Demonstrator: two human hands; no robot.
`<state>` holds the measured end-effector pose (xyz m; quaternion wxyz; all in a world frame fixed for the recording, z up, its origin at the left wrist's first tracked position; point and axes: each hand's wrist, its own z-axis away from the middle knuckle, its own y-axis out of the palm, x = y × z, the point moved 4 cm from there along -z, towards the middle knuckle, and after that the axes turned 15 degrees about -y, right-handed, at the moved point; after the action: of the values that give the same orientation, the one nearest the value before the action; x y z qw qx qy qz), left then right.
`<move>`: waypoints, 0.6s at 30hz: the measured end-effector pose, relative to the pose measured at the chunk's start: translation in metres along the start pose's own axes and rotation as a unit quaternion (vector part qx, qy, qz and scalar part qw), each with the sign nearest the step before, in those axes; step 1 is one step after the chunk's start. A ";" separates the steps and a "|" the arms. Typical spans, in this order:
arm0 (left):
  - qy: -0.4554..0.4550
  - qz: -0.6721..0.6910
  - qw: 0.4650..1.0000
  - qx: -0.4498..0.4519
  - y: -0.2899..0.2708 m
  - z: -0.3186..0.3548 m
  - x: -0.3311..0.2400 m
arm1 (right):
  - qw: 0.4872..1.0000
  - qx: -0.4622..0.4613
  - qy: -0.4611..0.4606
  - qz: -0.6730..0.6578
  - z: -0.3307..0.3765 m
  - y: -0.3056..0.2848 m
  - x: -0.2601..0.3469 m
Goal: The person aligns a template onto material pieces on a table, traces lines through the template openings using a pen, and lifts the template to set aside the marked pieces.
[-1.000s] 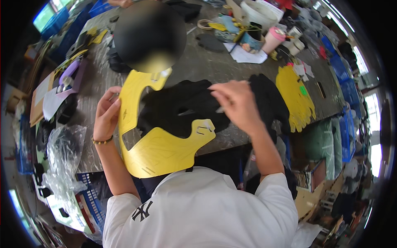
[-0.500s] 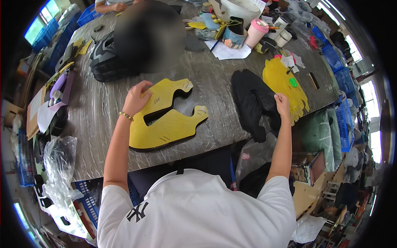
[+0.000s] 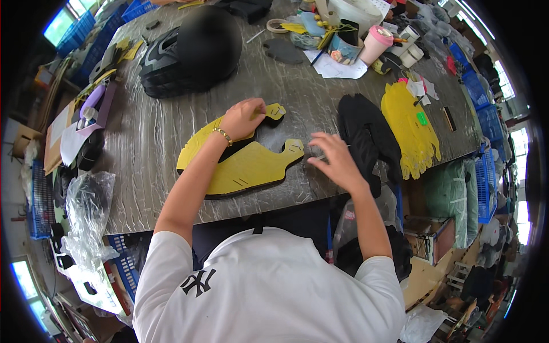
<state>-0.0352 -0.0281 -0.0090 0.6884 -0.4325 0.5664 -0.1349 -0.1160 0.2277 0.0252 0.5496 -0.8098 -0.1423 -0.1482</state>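
A yellow pattern piece (image 3: 249, 168) with two hooked arms lies on the table, with dark material showing under its edges. My left hand (image 3: 243, 118) is closed over its far arm, fingers bent at the edge of the piece. Just right of the near arm's tip, my right hand (image 3: 338, 161) hovers with its fingers partly spread. A thin, pale, pen-like stick (image 3: 316, 157) shows between those fingers. Black cut pieces (image 3: 357, 123) lie in a pile beside the right hand.
Yellow cut pieces (image 3: 403, 123) lie at the right. A black backpack (image 3: 160, 71) sits at the far left. Toward the back are a pink cup (image 3: 376, 44), a white bucket (image 3: 349, 10) and papers (image 3: 340, 68). Clear plastic bags (image 3: 86, 211) hang at the left edge.
My left hand has moved right onto the far arm of the yellow piece. My right hand has left the black pieces, moving left with a thin stick now visible. The view has shifted slightly.
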 end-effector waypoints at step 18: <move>0.004 -0.011 0.999 -0.035 0.003 0.001 -0.004 | 0.997 0.079 -0.007 0.000 -0.023 0.021 0.013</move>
<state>-0.0361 -0.0231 -0.0087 0.6690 -0.4620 0.5688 -0.1243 -0.0979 0.1997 0.0208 0.6110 -0.7646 -0.1576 -0.1313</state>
